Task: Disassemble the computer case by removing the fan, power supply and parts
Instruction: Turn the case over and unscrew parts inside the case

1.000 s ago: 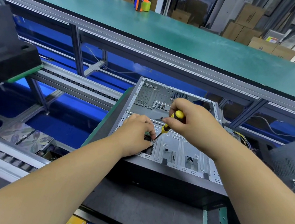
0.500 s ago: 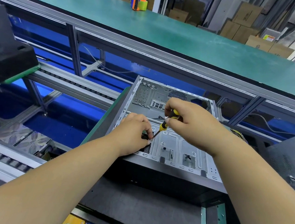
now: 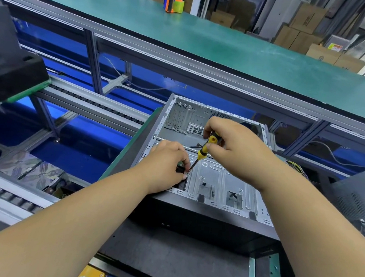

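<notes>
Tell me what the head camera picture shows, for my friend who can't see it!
Two bare hands work inside an open metal computer case. The right hand holds a yellow and black screwdriver with its tip down on the case floor, and the left hand pinches a small dark part right beside the tip. Behind the case runs a long green workbench with a tape dispenser on it.

The left hand [image 3: 168,161] covers most of the small dark part [image 3: 180,168] under its fingers. The screwdriver [image 3: 203,151] tip is too small to tell from the screw. The black unit [image 3: 9,65] is cut by the left edge.
</notes>
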Demonstrator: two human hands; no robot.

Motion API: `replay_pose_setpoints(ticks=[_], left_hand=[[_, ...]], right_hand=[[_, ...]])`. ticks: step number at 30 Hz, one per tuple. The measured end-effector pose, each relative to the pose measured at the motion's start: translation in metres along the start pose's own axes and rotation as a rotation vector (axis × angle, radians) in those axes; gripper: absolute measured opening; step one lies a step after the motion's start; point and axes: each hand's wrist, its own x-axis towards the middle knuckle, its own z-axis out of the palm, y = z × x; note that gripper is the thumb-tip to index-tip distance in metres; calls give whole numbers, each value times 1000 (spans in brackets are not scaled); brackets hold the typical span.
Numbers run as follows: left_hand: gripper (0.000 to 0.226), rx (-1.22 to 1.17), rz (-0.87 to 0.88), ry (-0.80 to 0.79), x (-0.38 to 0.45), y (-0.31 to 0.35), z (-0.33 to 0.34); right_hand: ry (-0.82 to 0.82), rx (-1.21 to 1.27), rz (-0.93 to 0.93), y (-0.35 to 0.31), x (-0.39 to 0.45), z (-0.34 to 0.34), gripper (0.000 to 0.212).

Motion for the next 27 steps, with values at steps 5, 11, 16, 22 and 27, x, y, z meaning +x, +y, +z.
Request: replay_pose_setpoints(ticks=[5,11,16,22,27], left_hand=[[14,5,14,1,0,-1,0],[15,2,20,2,1,-2,1],[15,5,23,6,1,-2,1],[12,15,24,31,2,-2,2],[13,41,25,25,1,-1,1]], right_hand=[[87,-199,0,-3,8,7,29],[58,15,45,1,7,9,14],[0,64,-18,5,2,3,10],[-101,12,-171,9,-1,-9,12],[-103,34,-193,11,8,-7,19]])
